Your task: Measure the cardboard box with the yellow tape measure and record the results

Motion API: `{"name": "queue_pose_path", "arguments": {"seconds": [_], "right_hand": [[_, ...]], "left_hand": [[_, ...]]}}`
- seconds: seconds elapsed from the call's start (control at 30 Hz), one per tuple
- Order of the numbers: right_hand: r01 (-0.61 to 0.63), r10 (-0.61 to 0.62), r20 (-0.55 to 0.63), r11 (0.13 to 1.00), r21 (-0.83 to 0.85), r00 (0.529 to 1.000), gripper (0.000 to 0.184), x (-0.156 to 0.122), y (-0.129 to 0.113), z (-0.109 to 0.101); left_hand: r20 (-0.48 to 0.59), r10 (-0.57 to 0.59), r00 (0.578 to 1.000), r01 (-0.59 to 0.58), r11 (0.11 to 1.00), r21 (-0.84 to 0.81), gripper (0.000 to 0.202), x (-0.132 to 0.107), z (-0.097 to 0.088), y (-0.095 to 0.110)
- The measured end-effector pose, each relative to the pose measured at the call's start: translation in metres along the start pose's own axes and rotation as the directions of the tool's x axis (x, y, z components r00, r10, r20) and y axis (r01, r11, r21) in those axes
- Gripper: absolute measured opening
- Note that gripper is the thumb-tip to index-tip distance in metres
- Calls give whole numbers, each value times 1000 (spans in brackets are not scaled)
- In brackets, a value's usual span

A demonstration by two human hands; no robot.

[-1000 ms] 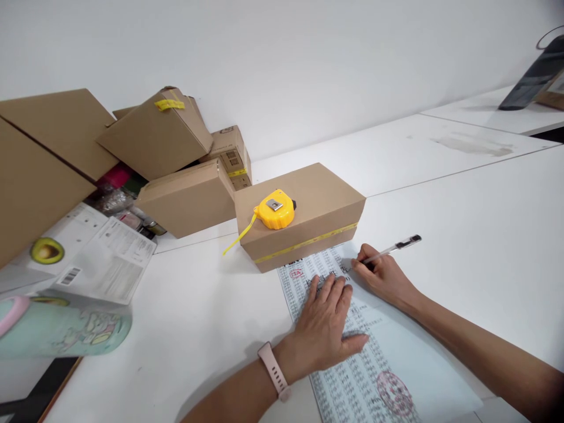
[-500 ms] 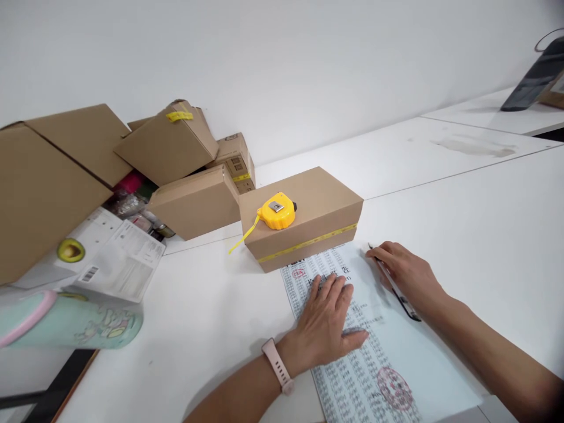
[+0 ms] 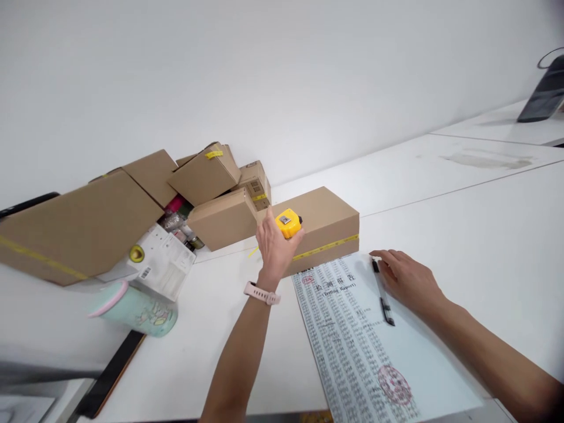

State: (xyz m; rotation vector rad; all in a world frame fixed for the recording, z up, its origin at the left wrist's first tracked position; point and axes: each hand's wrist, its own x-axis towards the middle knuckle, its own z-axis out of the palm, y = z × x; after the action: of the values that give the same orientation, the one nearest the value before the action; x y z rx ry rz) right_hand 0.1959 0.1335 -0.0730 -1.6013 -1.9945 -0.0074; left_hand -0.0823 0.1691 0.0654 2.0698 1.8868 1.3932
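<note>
Tape measure point(image 3: 287, 224) is between thumb and fingers of the left hand point(image 3: 274, 249), hold unclear, over a box point(image 3: 330, 214), seemingly a pick-up needing a firm close, while the right hand point(image 3: 408, 281) lies released beside a pen point(image 3: 386, 309).

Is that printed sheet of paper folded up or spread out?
Spread out: the paper lies flat on the table, its title and red stamp both in view, with the pen on it.

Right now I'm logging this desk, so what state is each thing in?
Report: flat, printed side up.
Tape measure: touched by left hand.
Pen: over report, at right hand; grip unclear.
Front box: visible sides closed.
Upper box: stacked on others.
Mint bottle: standing or lying unclear.
Wristband: worn.
</note>
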Motion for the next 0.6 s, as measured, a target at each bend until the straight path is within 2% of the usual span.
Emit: {"name": "queue_pose_path", "arguments": {"seconds": [0.1, 0.2, 0.27, 0.3, 0.33, 0.37, 0.4, 0.43, 0.5, 0.6], "right_hand": [[-73, 87, -151, 993, 97, 985, 29, -1, -3, -5], [-92, 170, -341, 968, 234, 925, 28, 1, -19, -23], [-101, 257, -345, 906, 411, 903, 29, 7, -39, -44], [-125, 302, -260, 837, 534, 917, 31, 12, -52, -57], [-173, 309, -90, 724, 668, 947, 35, 19, -65, -69], [-238, 259, 100, 582, 777, 961, 45, 27, -78, -81], [-293, 163, 246, 443, 847, 956, 56, 35, -90, -92], [-346, 74, 343, 349, 871, 936, 62, 43, -101, -102], [-396, -25, 420, 288, 872, 907, 67, 56, -119, -115], [-407, -33, 442, 335, 850, 896, 65, 65, -136, -122]], "left_hand": [[74, -127, 989, 140, 968, -208, 77, 9, 0, -1], [76, -136, 988, 153, 931, -332, 66, 5, -13, 9], [149, -121, 981, 177, 873, -454, 58, -1, -28, 22], [213, -108, 971, 209, 814, -542, 56, -4, -35, 29], [283, -87, 955, 253, 736, -628, 55, -7, -42, 36], [349, -63, 935, 304, 651, -696, 54, -10, -48, 43], [402, -41, 915, 351, 575, -739, 52, -12, -53, 49], [436, -30, 899, 384, 529, -756, 51, -15, -56, 55], [465, -43, 884, 413, 535, -737, 52, -20, -58, 61], [482, -83, 872, 436, 578, -690, 60, -26, -58, 61]]}}
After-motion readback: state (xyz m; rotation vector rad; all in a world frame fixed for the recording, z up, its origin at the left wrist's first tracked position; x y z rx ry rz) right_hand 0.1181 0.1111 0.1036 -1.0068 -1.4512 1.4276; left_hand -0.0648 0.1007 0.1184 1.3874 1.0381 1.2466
